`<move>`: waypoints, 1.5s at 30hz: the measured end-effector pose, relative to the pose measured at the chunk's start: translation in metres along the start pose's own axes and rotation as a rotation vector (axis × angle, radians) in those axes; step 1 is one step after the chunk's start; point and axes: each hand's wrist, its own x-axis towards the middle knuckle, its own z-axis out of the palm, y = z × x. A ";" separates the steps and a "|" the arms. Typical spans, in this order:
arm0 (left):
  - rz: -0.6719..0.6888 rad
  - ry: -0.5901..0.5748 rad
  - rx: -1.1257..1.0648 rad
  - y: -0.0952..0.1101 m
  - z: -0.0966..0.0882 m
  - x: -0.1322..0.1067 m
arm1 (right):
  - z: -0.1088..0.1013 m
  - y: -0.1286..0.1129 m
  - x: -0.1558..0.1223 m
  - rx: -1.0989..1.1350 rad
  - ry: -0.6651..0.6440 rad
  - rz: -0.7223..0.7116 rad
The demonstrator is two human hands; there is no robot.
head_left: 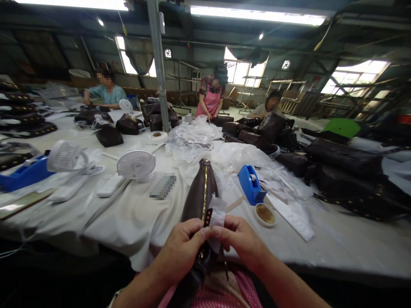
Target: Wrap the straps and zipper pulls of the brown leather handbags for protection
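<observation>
A dark brown leather bag [195,192] with a gold zipper [206,184] lies lengthwise in front of me, its near end over the table edge at my lap. My left hand [184,239] is closed, pinching a narrow dark strap [208,217] with a row of copper-coloured studs. Against that strap is a piece of white tissue paper [218,209], which my right hand [242,239] grips between thumb and fingers. Both thumbs meet over the bag, and the fingertips under the paper are partly hidden.
To the right stand a blue tape dispenser [252,186] and a tape roll [265,214]. Small white fans [136,164] and a second dispenser [27,173] are at left. Plastic wrap [195,132] and dark bags [346,171] are piled beyond. Several people work across the table.
</observation>
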 end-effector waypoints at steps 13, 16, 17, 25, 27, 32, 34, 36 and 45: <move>-0.021 0.000 0.095 0.000 0.008 -0.006 | -0.005 -0.011 0.033 0.466 0.439 -0.051; 0.001 0.004 0.127 0.000 0.009 -0.005 | -0.002 -0.011 0.035 0.592 0.430 -0.049; 0.002 0.005 0.128 0.000 0.008 -0.005 | -0.001 -0.011 0.036 0.623 0.417 -0.049; -0.053 0.015 0.087 -0.002 0.005 -0.004 | 0.004 0.001 0.036 0.623 0.377 -0.052; -0.054 0.016 0.084 -0.002 0.004 -0.004 | 0.006 0.002 0.035 0.640 0.354 -0.050; -0.054 -0.002 0.067 -0.005 0.004 -0.004 | 0.011 0.001 0.033 0.634 0.311 -0.072; -0.056 -0.001 0.071 -0.006 0.004 -0.004 | 0.012 0.002 0.032 0.595 0.293 -0.088; -0.051 0.000 0.076 -0.007 0.003 -0.003 | 0.012 0.004 0.030 0.516 0.271 -0.107; -0.002 -0.007 0.093 -0.007 0.002 -0.009 | 0.000 0.009 0.020 0.193 0.178 -0.195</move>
